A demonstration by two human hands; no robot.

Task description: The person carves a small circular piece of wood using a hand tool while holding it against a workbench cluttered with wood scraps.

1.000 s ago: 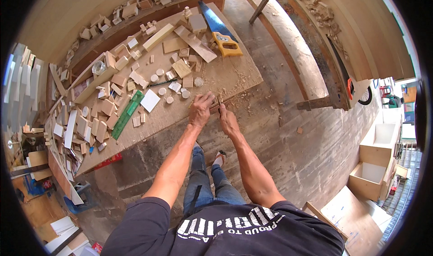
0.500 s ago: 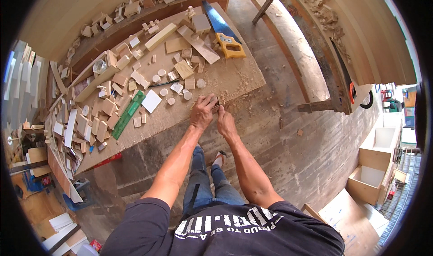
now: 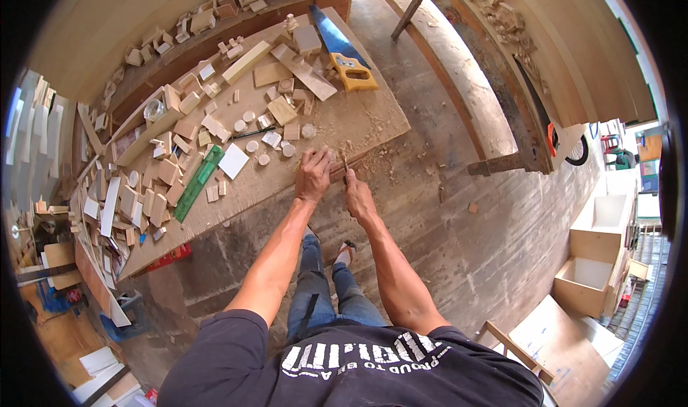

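Note:
At the near edge of the wooden worktable (image 3: 365, 113), my left hand (image 3: 313, 176) is closed, its fingertips pressed together around something small that they mostly hide. Just to its right, my right hand (image 3: 360, 195) grips a slim knife-like tool (image 3: 345, 164), which points up and away from me. Pale wood shavings (image 3: 347, 147) lie on the tabletop beside the tool. Small round wooden discs (image 3: 288, 149) and a white square piece (image 3: 233, 161) rest left of my left hand.
A handsaw (image 3: 352, 70) with a yellow handle lies at the table's far right. Many wooden blocks (image 3: 168, 172) crowd the left side, with a green ruler-like strip (image 3: 199, 183) among them. Wooden boxes (image 3: 584, 281) stand on the floor at right.
My hands have come slightly apart, and the tool in my right hand shows more clearly. The view has shifted a little, so the table sits farther left.

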